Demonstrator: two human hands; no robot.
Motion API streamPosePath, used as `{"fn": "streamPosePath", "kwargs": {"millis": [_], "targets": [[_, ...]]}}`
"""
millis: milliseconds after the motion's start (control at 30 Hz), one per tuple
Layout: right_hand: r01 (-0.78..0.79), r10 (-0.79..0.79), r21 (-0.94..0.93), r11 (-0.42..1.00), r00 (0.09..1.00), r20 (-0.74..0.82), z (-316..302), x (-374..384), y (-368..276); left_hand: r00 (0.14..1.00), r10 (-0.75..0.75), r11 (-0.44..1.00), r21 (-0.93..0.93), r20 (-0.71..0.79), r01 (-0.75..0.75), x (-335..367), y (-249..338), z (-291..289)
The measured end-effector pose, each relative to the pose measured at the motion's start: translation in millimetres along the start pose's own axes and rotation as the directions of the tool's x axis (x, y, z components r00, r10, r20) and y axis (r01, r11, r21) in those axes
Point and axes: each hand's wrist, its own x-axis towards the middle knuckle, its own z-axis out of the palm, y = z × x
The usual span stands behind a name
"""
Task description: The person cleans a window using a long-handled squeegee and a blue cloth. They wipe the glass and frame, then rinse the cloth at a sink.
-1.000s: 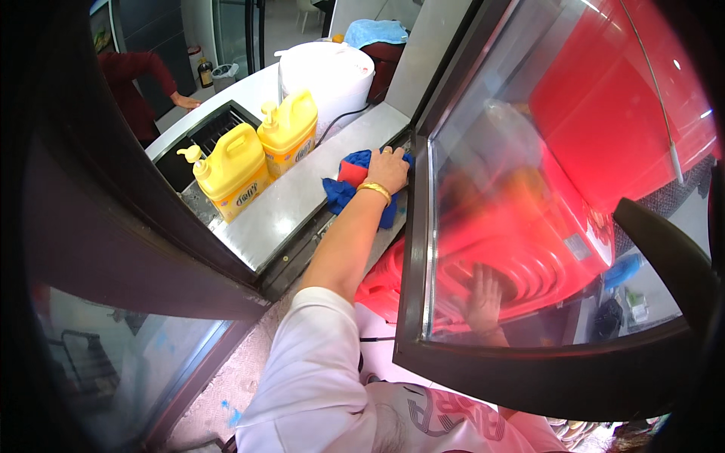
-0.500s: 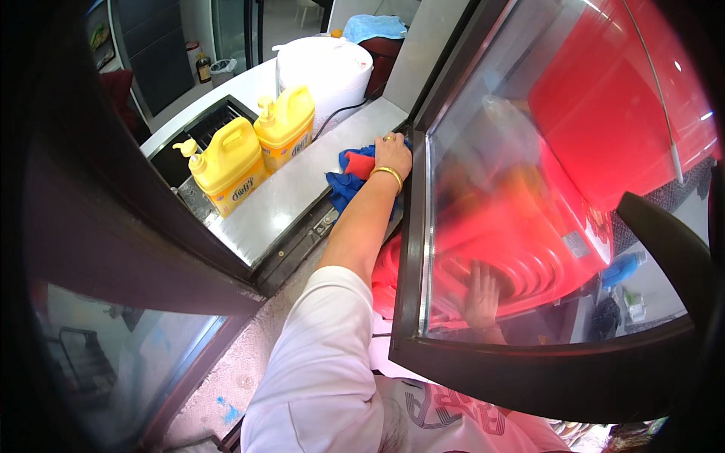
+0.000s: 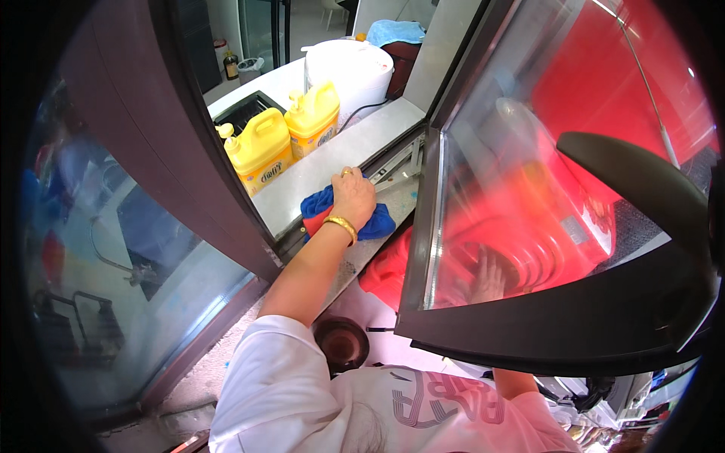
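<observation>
My left hand, with a gold bracelet and a ring, is closed over a bunched blue and red cloth. It presses the cloth onto the lower track of the window frame. Some of the cloth is hidden under the palm. Beyond the glass of an opened dark-framed window sash, my right hand shows blurred with its fingers stretched out. Whether it touches the pane, I cannot tell. A metal hinge arm lies bare in the track past the left hand.
Two yellow pump bottles stand on the inner counter beside a white rounded appliance. Large red plastic containers show through the sash glass. A brown round pot sits below the sill. Another glass pane is at the left.
My left hand has slid the cloth along the track, leftward and nearer to me, away from the sash corner. The hinge arm has come into sight. My view has shifted.
</observation>
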Motion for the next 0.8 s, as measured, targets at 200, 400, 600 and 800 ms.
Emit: {"fn": "streamPosePath", "kwargs": {"millis": [200, 400, 600, 800], "targets": [[0.024, -0.024, -0.013, 1.0, 1.0, 0.0, -3, 3, -1, 0.983, 0.145, 0.989, 0.02, -0.116, -0.144, 57, 18, 15], [0.022, -0.02, -0.043, 0.999, 0.999, 0.033, 1, 0, 5, 0.972, 0.231, 0.931, 0.301, -0.04, -0.208, 121, 49, 32], [0.011, -0.018, -0.084, 0.996, 0.997, -0.08, 2, -8, 8, 0.953, 0.257, 0.914, 0.281, 0.161, -0.294, 89, 50, 12], [0.102, -0.106, -0.056, 0.993, 0.991, -0.077, 20, 4, 14, 0.981, 0.053, 0.99, 0.122, 0.188, -0.077, 5, -4, -11]]}}
